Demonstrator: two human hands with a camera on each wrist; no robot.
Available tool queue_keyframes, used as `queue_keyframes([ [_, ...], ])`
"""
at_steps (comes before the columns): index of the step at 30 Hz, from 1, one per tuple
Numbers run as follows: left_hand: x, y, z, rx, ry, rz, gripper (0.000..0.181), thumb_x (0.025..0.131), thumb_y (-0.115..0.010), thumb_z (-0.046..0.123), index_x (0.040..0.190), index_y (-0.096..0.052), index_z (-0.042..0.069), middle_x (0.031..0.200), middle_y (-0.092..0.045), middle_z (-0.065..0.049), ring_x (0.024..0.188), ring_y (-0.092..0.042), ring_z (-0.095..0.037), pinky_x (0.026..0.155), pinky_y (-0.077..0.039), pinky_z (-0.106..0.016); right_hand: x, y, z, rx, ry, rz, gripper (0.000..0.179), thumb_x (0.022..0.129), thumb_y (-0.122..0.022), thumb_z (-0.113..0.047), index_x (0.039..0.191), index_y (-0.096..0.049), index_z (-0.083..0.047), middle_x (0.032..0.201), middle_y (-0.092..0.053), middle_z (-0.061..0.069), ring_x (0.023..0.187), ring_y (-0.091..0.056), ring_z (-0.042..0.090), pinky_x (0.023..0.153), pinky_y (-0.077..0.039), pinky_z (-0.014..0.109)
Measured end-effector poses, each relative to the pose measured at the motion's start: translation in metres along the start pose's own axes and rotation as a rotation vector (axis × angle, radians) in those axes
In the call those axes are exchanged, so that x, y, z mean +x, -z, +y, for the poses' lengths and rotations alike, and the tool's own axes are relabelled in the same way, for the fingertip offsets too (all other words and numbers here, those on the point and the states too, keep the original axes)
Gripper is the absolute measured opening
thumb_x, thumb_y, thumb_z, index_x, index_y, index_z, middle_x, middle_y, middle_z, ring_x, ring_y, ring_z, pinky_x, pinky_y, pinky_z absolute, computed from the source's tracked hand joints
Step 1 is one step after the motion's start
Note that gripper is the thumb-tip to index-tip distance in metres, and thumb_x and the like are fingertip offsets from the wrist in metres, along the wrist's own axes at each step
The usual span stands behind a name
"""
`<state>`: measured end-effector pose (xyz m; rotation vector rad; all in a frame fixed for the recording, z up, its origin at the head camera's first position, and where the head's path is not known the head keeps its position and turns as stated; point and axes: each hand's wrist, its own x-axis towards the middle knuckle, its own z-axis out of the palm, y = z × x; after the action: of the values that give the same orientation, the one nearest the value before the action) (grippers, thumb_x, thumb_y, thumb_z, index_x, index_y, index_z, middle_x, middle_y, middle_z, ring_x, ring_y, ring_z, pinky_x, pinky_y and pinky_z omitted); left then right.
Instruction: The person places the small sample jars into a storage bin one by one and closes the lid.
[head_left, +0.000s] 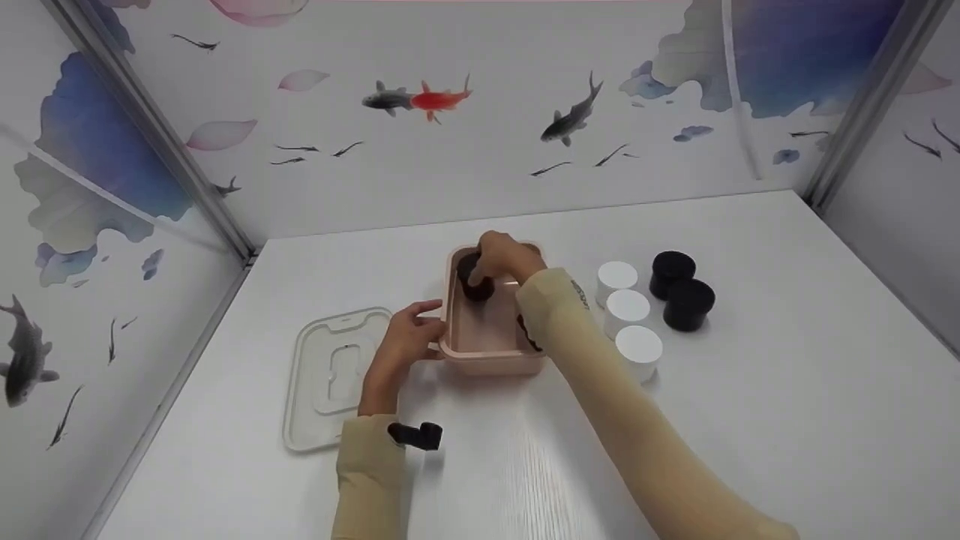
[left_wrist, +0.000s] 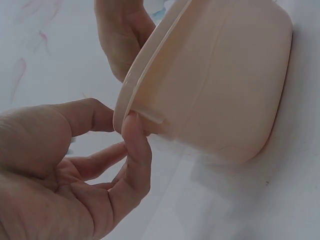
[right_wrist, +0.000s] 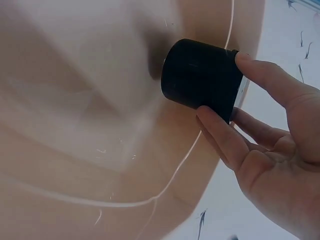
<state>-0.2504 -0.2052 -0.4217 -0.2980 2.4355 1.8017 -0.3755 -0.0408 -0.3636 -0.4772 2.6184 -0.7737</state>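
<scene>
Painted wall panels (head_left: 480, 180), cut off at the head view's top and sides, meet a smooth white tabletop (head_left: 787, 420) whose near edge falls outside the frame. Beige fabric sleeves (head_left: 371, 461) run off the bottom; the right one covers part of the pink box (head_left: 491, 365) at the centre, a glossy, plastic-looking tub with rounded corners. Left of it lies a pale grey lid (head_left: 307, 382) moulded with rounded ridges, its right side hidden behind the left hand (head_left: 409, 334) and forearm. That hand's thumb and a curled finger pinch the box's left rim. The right hand (head_left: 510, 259), at the box's upper left, pinches a smooth, cylindrical black jar (right_wrist: 197, 75) between thumb and fingers. The jar is inside the box, partly hidden by the hand in the head view; whether it touches the bottom cannot be told. Right of centre stand three white jars (head_left: 627, 311), overlapping in a row, beside two black jars (head_left: 689, 306).
</scene>
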Motion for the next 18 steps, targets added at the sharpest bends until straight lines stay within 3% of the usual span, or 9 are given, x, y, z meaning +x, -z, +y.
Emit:
queue_keyframes([
  [11, 0.0018, -0.0014, -0.0024, 0.002, 0.000, -0.025, 0.049, 0.095, -0.059, 0.009, 0.144, -0.052, 0.006, 0.127, -0.066, -0.024, 0.095, -0.071, -0.023, 0.063, -0.059, -0.026, 0.0040, -0.0050, 0.0021, -0.062, -0.019, -0.032, 0.039, 0.087, -0.077, -0.015, 0.121, -0.065, 0.000, 0.114, -0.067, 0.010, 0.092, -0.056, 0.019, 0.094, -0.053, 0.037],
  [18, 0.0007, 0.0005, -0.0008, -0.014, 0.020, -0.027, 0.050, 0.097, -0.058, 0.009, 0.145, -0.050, 0.008, 0.127, -0.066, -0.024, 0.099, -0.072, -0.028, 0.064, -0.059, -0.025, 0.0011, -0.0018, 0.0032, -0.061, -0.022, -0.053, 0.032, 0.089, -0.075, -0.014, 0.117, -0.068, 0.000, 0.098, -0.061, 0.006, 0.084, -0.053, 0.018, 0.078, -0.048, 0.031],
])
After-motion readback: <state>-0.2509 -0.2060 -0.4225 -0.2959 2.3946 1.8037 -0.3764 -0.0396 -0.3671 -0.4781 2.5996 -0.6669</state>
